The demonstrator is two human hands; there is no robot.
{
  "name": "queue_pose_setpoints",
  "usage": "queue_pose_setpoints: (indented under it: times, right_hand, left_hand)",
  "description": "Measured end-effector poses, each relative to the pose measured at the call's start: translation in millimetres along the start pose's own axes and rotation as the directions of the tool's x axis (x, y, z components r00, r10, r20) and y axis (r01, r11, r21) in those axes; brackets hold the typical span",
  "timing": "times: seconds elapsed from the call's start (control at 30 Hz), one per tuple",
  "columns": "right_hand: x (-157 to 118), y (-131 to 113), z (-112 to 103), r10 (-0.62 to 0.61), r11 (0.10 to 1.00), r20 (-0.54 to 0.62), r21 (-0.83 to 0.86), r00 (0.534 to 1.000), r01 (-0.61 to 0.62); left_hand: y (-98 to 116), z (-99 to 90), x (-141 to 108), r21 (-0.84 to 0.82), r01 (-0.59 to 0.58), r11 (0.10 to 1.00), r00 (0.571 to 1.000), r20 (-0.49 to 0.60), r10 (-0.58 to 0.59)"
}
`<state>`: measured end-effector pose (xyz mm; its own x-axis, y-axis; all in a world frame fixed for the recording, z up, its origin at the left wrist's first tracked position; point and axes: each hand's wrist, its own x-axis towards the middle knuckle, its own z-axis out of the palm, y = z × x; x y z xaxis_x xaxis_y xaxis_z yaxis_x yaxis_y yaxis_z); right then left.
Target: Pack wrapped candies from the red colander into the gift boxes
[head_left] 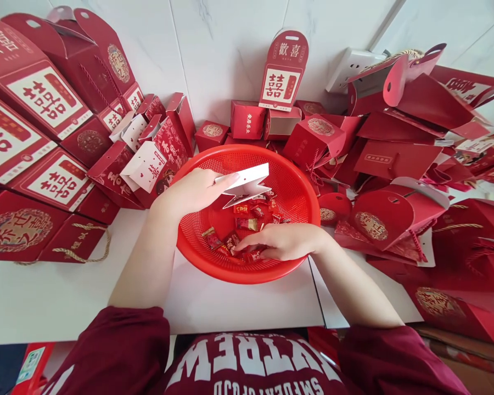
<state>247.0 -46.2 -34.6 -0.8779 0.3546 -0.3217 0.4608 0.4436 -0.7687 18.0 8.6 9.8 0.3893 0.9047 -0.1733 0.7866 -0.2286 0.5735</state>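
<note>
A red perforated plastic basket stands on the white table in front of me, with several wrapped candies at its bottom. My left hand grips a small white-sided paper box over the basket's left and middle part; the box is tilted, its flaps apart towards the candies. Inside the basket, at the lower right, my right hand reaches down with its fingers bent among the candies. Its fingertips touch the wrappers, and whether a candy is between them cannot be made out.
Large red gift boxes are stacked at the left, with smaller open boxes beside them. More red boxes line the tiled wall behind the basket. Folded red boxes pile up at the right, near a white socket.
</note>
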Motion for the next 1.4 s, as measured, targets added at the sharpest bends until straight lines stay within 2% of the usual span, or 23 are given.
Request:
queue_pose_setpoints:
  times: [0.13,0.3,0.43,0.57,0.7,0.83,0.93,1.0,1.1,1.23,1.3,1.4]
  right_hand:
    - [-6,5,0,0.123,0.992,-0.146,0.026,0.982,-0.121]
    - [-9,9,0,0.053,0.998,-0.235,0.044,0.971,-0.044]
    - [-5,11,1,0.005,0.999,-0.196,0.039,0.98,0.002]
    - [-1,20,2,0.006,1.0,-0.156,0.006,0.988,-0.005]
    - [-1,31,3,0.066,0.997,-0.164,-0.026,0.984,-0.071]
    - [-1,27,2,0.083,0.995,-0.181,-0.045,0.98,-0.092]
    - [0,15,0,0.038,0.998,-0.187,-0.049,0.982,-0.047]
    - [-3,4,-2,-0.039,0.998,-0.23,-0.063,0.972,0.025]
    - [-17,-14,-4,-0.154,0.987,-0.355,-0.096,0.922,0.128]
    - [-43,-34,-3,-0.188,0.982,-0.544,-0.128,0.818,0.14]
    - [-49,-39,-1,-0.253,0.967,-0.654,-0.195,0.713,0.164]
    - [-45,-39,1,-0.38,0.923,-0.788,-0.361,0.485,0.135]
  left_hand:
    - [-1,0.0,-2,-0.006,-0.014,1.0,1.0,0.004,0.014]
    - [-1,0.1,-3,0.029,0.025,0.999,1.0,0.014,-0.025]
    - [-2,-3.5,-4,0.056,-0.08,0.995,0.995,0.068,0.076]
    - [-5,-12.5,-9,0.057,-0.204,0.977,0.973,0.122,0.196]
    - [-8,-20.7,-14,0.023,-0.202,0.979,0.975,0.103,0.198]
    - [-10,-20.5,-12,0.0,-0.185,0.983,0.979,0.087,0.185]
    - [-7,-16.3,-9,0.017,-0.194,0.981,0.977,0.096,0.192]
    - [-2,-13.6,-10,0.037,-0.197,0.98,0.977,0.091,0.193]
    - [5,-10.9,-15,0.053,-0.182,0.982,0.981,0.074,0.178]
    - [9,-9.7,-17,0.047,-0.182,0.982,0.98,0.095,0.177]
    - [7,-9.3,-15,0.037,-0.189,0.981,0.976,0.113,0.184]
    - [4,-8.6,-10,0.024,-0.198,0.98,0.973,0.126,0.193]
